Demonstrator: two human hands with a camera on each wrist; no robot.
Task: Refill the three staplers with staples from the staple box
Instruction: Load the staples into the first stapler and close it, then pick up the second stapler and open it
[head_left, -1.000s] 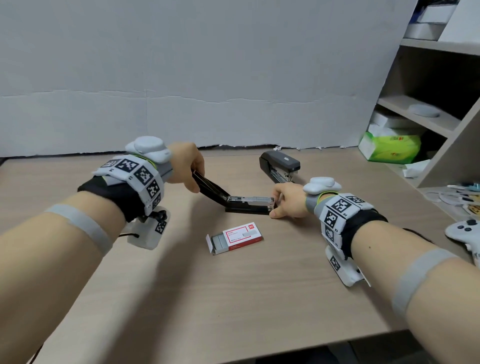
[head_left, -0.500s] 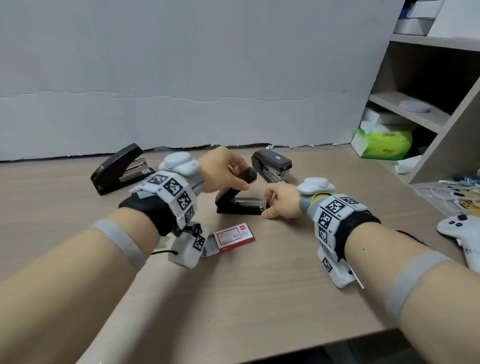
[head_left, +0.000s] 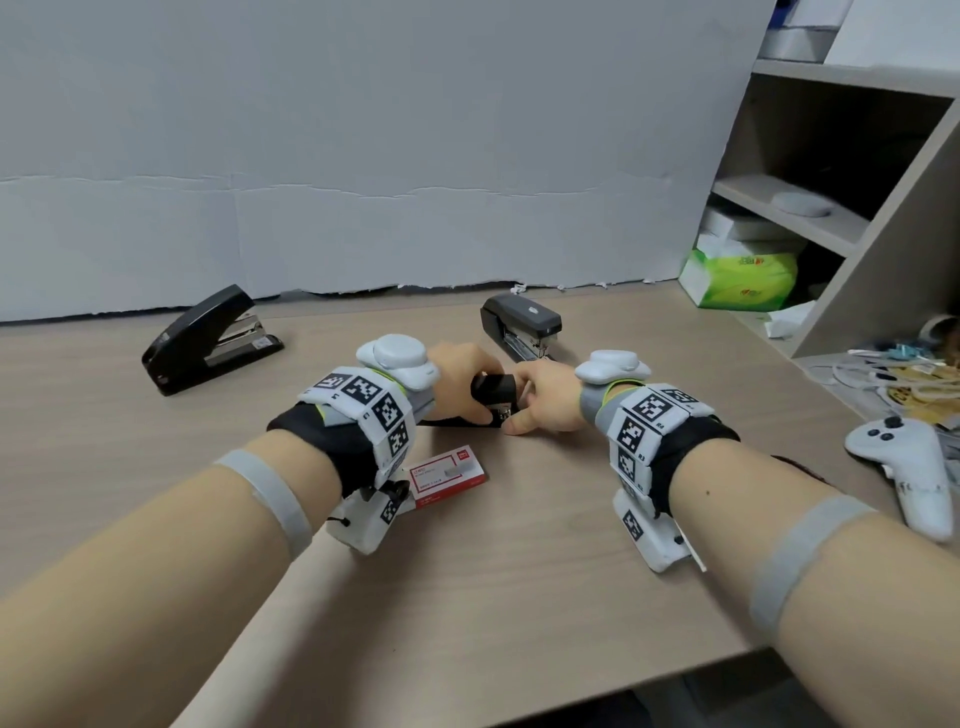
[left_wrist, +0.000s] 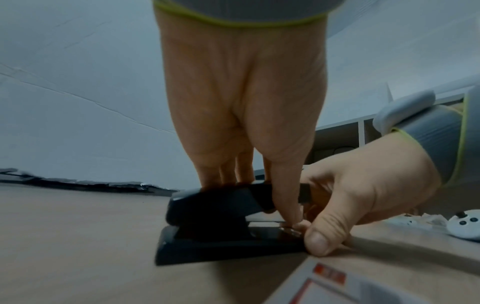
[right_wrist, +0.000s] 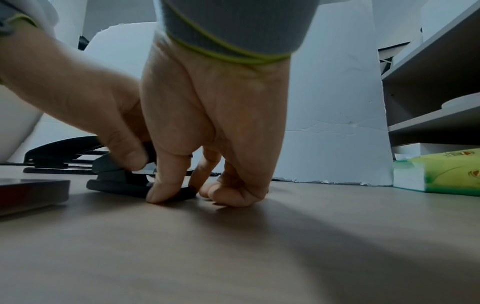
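Pressing down on the top of the middle stapler, the left hand had its fingers laid over the black cover and its thumb curled down the near side, so it gripped that cover. The right hand pinched the front end of the same stapler's base, thumb at the near edge and a finger on the far side, its other fingers curled with the knuckles resting on the tabletop. In the left wrist view the cover sat low over the base with a thin metal strip showing between them; whether it was fully closed could not be told.

The staple box, red and white, lay flat on the tabletop just in front of the left wrist and near the held stapler, partly hidden by the wrist mount. A second stapler stood well to the left near the white backdrop, its top raised at an angle. A third stapler lay just behind the two hands, apart from them.

At the right, a green tissue pack sat by the shelf, and a white controller lay at the tabletop's right edge
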